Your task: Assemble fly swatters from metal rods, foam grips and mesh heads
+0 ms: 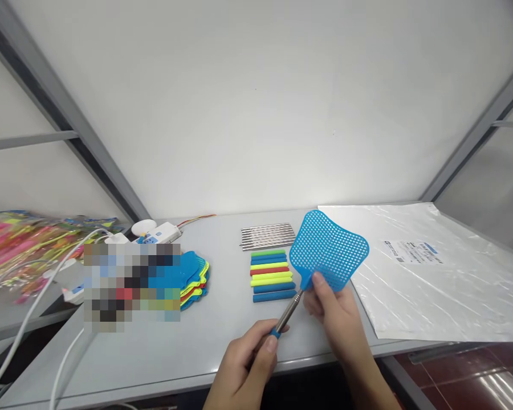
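Observation:
I hold a blue fly swatter [328,249] above the grey table [171,347]. My left hand [248,364] is closed round the blue grip at the lower end of its metal rod. My right hand [336,313] pinches the base of the mesh head where the rod joins it. Behind the swatter lies a row of coloured foam grips [271,274], in green, blue, yellow and red. A bundle of metal rods [267,235] lies just beyond them.
A stack of coloured swatter heads [194,279] lies at the left. A white power strip [158,233] and cables lie at the back left. A pile of packaged colourful items [21,245] fills the far left. Clear plastic bags [431,267] cover the right side.

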Demonstrator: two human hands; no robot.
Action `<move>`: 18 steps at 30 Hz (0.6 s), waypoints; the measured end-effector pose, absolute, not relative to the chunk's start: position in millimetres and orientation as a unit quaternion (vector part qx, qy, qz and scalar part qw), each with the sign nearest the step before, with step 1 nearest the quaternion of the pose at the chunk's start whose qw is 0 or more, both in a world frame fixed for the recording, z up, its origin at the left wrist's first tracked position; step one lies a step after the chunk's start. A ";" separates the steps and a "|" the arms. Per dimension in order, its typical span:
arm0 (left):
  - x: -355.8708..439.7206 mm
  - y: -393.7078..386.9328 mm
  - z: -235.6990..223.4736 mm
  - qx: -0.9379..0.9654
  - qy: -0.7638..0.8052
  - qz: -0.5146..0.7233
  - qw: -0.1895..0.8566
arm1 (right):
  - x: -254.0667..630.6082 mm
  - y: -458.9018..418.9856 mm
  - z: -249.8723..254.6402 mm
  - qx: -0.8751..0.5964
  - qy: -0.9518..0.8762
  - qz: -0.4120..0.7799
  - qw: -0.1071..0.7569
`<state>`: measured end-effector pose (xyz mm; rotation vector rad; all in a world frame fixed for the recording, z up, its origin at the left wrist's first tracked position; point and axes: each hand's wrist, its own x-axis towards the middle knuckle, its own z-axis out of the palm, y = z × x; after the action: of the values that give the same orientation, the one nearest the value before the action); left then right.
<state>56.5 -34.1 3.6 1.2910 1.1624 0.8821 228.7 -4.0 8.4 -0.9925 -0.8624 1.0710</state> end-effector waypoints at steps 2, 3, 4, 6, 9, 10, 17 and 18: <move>53.5 -33.9 1.4 0.538 0.504 0.379 0.559 | 233.0 -2.3 6.6 -0.427 -0.354 0.471 0.686; 52.9 -33.1 0.9 0.531 0.505 0.383 0.562 | 235.6 -1.5 6.3 -0.425 -0.345 0.467 0.695; 52.9 -31.9 0.9 0.525 0.501 0.388 0.567 | 238.5 -0.7 6.4 -0.426 -0.337 0.463 0.701; 53.3 -28.7 2.4 0.518 0.481 0.400 0.583 | 244.4 0.9 7.5 -0.429 -0.323 0.460 0.708; 52.2 -24.0 6.4 0.507 0.450 0.406 0.613 | 251.8 2.9 9.8 -0.409 -0.312 0.491 0.703; 50.7 -23.2 7.6 0.501 0.446 0.404 0.622 | 253.4 3.3 10.3 -0.402 -0.313 0.504 0.697; 36.7 -24.5 6.2 0.445 0.449 0.400 0.663 | 257.3 0.1 13.5 -0.428 -0.311 0.471 0.706; 36.0 -23.3 5.6 0.446 0.450 0.397 0.664 | 258.6 -0.7 14.8 -0.432 -0.314 0.461 0.709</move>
<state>36.0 -23.3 5.6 1.0082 1.0165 0.8963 258.6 -0.7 14.8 -0.9596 -0.6981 1.0227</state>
